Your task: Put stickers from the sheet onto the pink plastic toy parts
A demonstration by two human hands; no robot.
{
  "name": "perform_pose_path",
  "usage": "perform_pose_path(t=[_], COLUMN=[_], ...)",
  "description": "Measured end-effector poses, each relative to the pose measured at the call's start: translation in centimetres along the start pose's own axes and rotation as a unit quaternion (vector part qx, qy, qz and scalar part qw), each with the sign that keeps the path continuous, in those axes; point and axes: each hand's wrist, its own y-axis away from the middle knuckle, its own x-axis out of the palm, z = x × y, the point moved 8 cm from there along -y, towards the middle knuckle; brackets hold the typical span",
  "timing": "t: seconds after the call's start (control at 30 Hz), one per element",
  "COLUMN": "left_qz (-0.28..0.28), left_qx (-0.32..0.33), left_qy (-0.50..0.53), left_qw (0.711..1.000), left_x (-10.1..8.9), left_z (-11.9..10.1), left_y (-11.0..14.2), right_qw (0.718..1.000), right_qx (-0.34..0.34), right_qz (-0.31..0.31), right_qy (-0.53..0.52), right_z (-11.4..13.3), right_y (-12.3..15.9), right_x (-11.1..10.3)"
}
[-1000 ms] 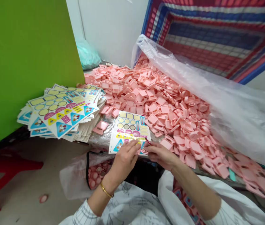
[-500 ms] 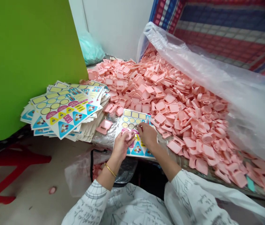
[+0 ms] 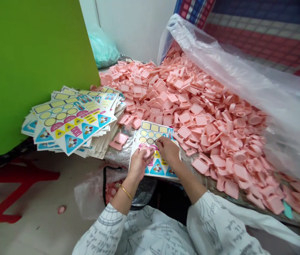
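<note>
A sticker sheet (image 3: pixel 152 132) lies at the table's near edge, printed with yellow rectangles, round labels and blue triangles. My left hand (image 3: pixel 139 163) rests on its lower left part, fingers closed around a small round pink plastic piece (image 3: pixel 146 152). My right hand (image 3: pixel 168 149) lies on the sheet beside it, with thumb and forefinger pinched at a round sticker near the sheet's middle. Whether that sticker is lifted is too small to tell.
A big heap of pink plastic parts (image 3: pixel 192 106) spills from a clear plastic bag (image 3: pixel 245 85) across the table. A fanned stack of sticker sheets (image 3: pixel 70 124) lies at left before a green board (image 3: pixel 33 67). A bag with pink pieces (image 3: pixel 110 189) hangs below; a red stool (image 3: pixel 14 191) stands on the floor.
Both hands moved from the sheet's near edge up onto it. The left now shows a round pink piece, and the right fingertips reached the round stickers. The view tilted slightly.
</note>
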Motion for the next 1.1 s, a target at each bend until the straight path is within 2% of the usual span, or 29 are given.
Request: perform_pose_path(t=[0.2,0.4,0.5,0.63,0.83,1.1], left_qz=[0.004,0.008,0.006,0.006,0.006,0.002], left_qx=[-0.001,0.003,-0.002,-0.003,0.002,0.009], left_qy=[-0.007,-0.004,-0.002,0.0,-0.001,-0.001], left_qw=[1.0,1.0,1.0,1.0,1.0,1.0], left_x=[0.0,0.0,-0.1,-0.2,-0.3,-0.2], left_z=[0.1,0.0,0.2,0.4,0.3,0.3], left_y=[0.0,0.1,0.0,-0.1,-0.1,-0.1], right_qw=[0.999,0.996,0.996,0.997,0.997,0.998], right_qx=[0.001,0.029,0.039,0.011,-0.022,-0.037], right_qz=[0.01,0.014,-0.008,-0.066,-0.069,-0.049], right_qy=[-0.046,-0.077,-0.074,-0.026,0.016,-0.011], right_z=[-0.6,-0.2,-0.1,-0.4,-0.5,-0.3], right_y=[-0.1,-0.3,-0.5,-0.5,-0.2,0.1], right_x=[-0.1,1.0,0.8,-0.2,0.6,0.6])
